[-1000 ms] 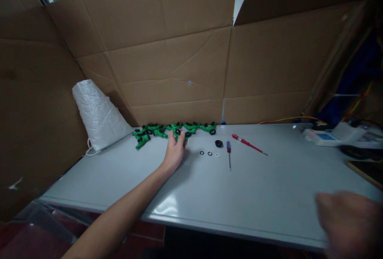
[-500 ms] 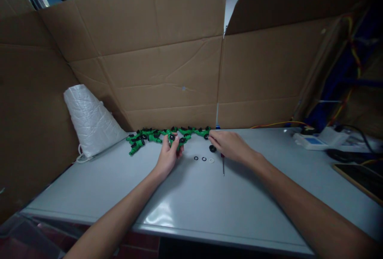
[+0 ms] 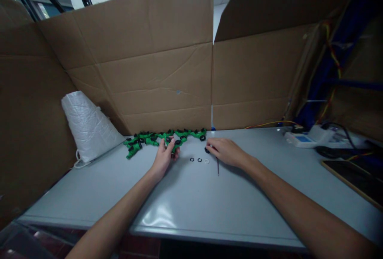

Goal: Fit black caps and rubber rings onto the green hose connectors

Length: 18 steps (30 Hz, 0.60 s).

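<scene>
My left hand (image 3: 164, 156) is closed around a green Y-shaped hose splitter (image 3: 177, 143) with black round fittings. Part of the splitter is hidden by the fingers. My right hand (image 3: 223, 150) has its fingertips pinched on a small black round cap (image 3: 206, 150) at the tabletop. Under that hand a thin screwdriver (image 3: 218, 167) lies on the table, its handle mostly covered. Left of it are two small black O-rings, one nearer (image 3: 199, 160) and one farther left (image 3: 192, 159), with a white ring (image 3: 206, 161) beside them.
Several more green splitters (image 3: 140, 137) lie in a pile along the back of the grey table (image 3: 191, 207). A white wrapped bundle (image 3: 86, 127) leans at the left. Cardboard walls (image 3: 161, 79) enclose the table. A power strip (image 3: 302, 139) and a dark flat device (image 3: 353, 177) lie right.
My right hand has come down from the end of the green pile to the black cap. My left hand still holds the splitter. The view has shifted slightly.
</scene>
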### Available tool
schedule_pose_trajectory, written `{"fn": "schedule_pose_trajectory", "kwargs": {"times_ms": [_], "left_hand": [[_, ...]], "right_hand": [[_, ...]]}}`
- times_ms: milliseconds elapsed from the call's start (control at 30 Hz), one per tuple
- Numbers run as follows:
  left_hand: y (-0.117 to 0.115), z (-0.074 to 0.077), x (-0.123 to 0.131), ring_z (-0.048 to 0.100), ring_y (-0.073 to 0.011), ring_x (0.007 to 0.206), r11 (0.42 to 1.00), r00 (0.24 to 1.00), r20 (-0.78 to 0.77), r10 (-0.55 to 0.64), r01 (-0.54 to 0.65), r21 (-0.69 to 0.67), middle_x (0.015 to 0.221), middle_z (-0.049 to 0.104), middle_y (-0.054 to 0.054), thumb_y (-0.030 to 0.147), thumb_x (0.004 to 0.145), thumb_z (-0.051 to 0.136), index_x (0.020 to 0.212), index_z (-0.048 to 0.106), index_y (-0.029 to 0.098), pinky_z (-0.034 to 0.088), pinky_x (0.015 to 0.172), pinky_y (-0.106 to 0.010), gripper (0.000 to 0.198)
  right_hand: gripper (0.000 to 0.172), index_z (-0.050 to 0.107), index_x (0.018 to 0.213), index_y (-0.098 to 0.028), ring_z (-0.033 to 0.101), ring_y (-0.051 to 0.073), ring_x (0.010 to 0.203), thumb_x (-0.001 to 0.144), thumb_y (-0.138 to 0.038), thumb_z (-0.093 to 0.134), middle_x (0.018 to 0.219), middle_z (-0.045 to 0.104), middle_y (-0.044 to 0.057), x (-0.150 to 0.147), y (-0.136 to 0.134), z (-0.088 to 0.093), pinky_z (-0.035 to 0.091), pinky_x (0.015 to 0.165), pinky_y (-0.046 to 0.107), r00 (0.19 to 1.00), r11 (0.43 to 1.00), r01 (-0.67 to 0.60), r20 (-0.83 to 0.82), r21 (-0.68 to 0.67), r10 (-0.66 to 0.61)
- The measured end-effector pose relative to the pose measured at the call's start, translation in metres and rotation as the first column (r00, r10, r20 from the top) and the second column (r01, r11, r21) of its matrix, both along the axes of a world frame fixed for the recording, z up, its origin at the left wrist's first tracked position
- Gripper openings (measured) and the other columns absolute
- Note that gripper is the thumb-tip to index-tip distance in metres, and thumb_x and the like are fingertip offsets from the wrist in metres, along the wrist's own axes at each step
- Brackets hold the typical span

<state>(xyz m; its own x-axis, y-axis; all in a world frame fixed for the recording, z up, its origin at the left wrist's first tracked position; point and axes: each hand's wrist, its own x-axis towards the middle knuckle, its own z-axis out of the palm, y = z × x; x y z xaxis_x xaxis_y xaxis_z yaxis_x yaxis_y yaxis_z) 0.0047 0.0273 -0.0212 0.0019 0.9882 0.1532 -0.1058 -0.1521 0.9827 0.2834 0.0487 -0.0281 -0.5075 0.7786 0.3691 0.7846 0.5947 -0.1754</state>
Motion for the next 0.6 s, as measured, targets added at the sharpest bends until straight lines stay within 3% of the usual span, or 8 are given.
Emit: {"fn": "schedule_pose_trajectory", "kwargs": {"times_ms": [200,300,467,600], "left_hand": [[0.001,0.000,0.000,0.059,-0.0144,0.060,0.999,1.000,0.011,-0.021,0.022,-0.033,0.075,0.069,0.000,0.067,0.082,0.076,0.112,0.052,0.023,0.041,0.053,-0.023,0.059],[0.001,0.001,-0.002,0.061,-0.0154,0.068,0.999,0.999,-0.033,0.034,-0.034,-0.010,0.078,0.071,-0.002,0.066,0.083,0.075,0.110,0.054,0.022,0.038,0.056,-0.022,0.056],[0.003,0.005,-0.008,0.062,-0.0177,0.080,0.992,0.983,-0.133,0.126,-0.128,0.000,0.089,0.078,-0.007,0.062,0.087,0.072,0.112,0.058,0.020,0.035,0.059,-0.023,0.050],[0.007,0.001,-0.011,0.063,-0.0177,0.078,0.993,0.989,-0.094,0.113,-0.115,-0.020,0.097,0.079,-0.010,0.063,0.082,0.078,0.112,0.058,0.019,0.035,0.056,-0.023,0.057]], "right_hand": [[0.013,0.063,0.099,-0.021,0.068,0.023,0.089,0.106,-0.026,0.053,0.100,0.073,0.007,-0.005,-0.005,0.001,0.039,0.074,0.030,1.000,1.000,0.011,-0.022,-0.022,-0.011],[0.009,0.062,0.108,-0.020,0.067,0.022,0.088,0.105,-0.026,0.056,0.105,0.072,0.007,-0.008,-0.005,-0.002,0.042,0.077,0.031,0.997,0.999,0.032,-0.063,-0.039,-0.035],[0.027,0.060,0.128,-0.020,0.063,0.027,0.110,0.102,-0.026,0.063,0.124,0.064,0.012,-0.010,0.000,-0.014,0.044,0.091,0.035,0.997,0.998,0.032,-0.069,0.046,-0.029],[0.014,0.066,0.115,-0.023,0.060,0.028,0.109,0.101,-0.026,0.065,0.115,0.065,0.009,-0.009,0.002,-0.022,0.042,0.091,0.038,0.999,0.995,0.042,0.021,0.096,-0.044]]}}
